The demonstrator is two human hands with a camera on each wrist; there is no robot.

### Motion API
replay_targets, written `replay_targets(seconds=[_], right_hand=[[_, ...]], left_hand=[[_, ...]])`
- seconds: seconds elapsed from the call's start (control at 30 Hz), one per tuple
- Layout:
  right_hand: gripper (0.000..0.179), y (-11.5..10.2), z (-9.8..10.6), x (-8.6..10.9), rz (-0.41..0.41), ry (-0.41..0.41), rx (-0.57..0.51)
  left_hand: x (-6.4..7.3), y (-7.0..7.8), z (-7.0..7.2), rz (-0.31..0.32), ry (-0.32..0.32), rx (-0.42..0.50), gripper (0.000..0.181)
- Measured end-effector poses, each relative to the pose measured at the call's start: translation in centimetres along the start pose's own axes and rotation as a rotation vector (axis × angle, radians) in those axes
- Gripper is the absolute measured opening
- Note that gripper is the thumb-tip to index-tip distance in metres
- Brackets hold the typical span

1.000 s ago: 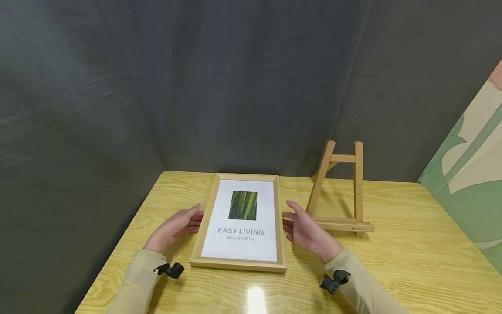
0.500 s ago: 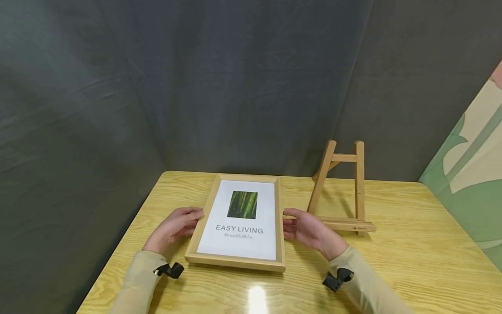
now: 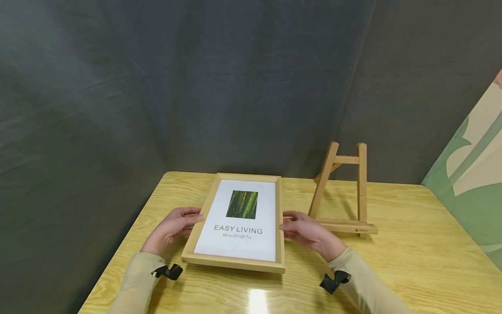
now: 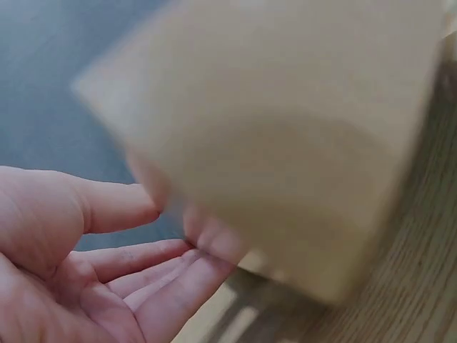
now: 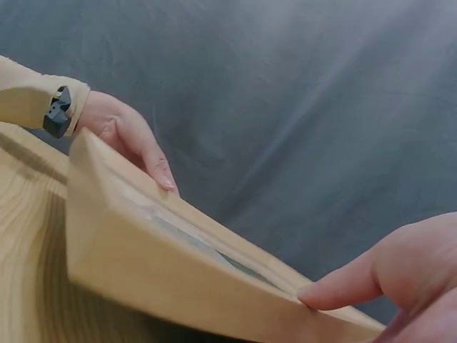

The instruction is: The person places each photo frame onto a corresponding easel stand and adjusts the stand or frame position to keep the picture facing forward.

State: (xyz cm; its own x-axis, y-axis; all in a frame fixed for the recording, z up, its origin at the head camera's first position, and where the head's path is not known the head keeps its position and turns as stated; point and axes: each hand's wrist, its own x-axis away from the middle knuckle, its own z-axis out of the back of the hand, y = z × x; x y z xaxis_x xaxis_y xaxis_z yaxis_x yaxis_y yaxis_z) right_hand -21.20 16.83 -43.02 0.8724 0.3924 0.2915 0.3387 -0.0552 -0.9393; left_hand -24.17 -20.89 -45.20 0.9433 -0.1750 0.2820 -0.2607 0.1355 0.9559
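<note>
A light wooden picture frame (image 3: 233,261) with a white insert reading "EASY LIVING" and a green bamboo picture lies face up between the hands. Its near edge is raised, with a shadow on the wood below. My left hand (image 3: 176,226) grips the left side, thumb on top and fingers underneath. On the opposite side, my right hand (image 3: 307,231) pinches the edge, its thumb on the front face. The right wrist view has the frame's side (image 5: 171,264) tilted above the table. In the left wrist view its underside is blurred over the left fingers (image 4: 164,286).
A small wooden easel (image 3: 347,226) stands to the right of the frame, just beyond the right hand. The wood-grain table (image 3: 412,248) reaches back to a dark curtain (image 3: 251,87). A floral panel (image 3: 478,196) borders the right side.
Both hands have closed onto the frame's sides, the left thumb and then the right thumb coming onto the front. The near edge has risen and shifted slightly left.
</note>
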Motion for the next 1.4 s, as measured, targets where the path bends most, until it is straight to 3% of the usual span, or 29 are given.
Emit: replay_targets(seconds=[0.23, 0.53, 0.83, 1.07, 1.4], right_hand=[[0.063, -1.5, 0.1, 0.5, 0.041, 0.062, -0.032], [0.066, -4.1, -0.2, 1.8, 0.130, 0.095, 0.003], [0.068, -6.0, 0.6, 3.6, 0.320, 0.064, 0.036], [0.069, -8.2, 1.7, 5.7, 0.421, 0.079, 0.127], [0.064, -9.8, 5.4, 7.9, 0.676, 0.001, 0.093]], left_hand=[[0.5, 1.2, -0.3, -0.089, -0.047, 0.055, 0.056], [1.3, 3.8, -0.5, -0.210, -0.036, 0.052, 0.062], [2.4, 6.4, -1.4, -0.354, -0.022, 0.088, 0.061], [3.0, 8.4, -3.5, -0.473, 0.012, 0.130, 0.061], [2.0, 10.3, -7.7, -0.620, -0.026, 0.218, 0.054]])
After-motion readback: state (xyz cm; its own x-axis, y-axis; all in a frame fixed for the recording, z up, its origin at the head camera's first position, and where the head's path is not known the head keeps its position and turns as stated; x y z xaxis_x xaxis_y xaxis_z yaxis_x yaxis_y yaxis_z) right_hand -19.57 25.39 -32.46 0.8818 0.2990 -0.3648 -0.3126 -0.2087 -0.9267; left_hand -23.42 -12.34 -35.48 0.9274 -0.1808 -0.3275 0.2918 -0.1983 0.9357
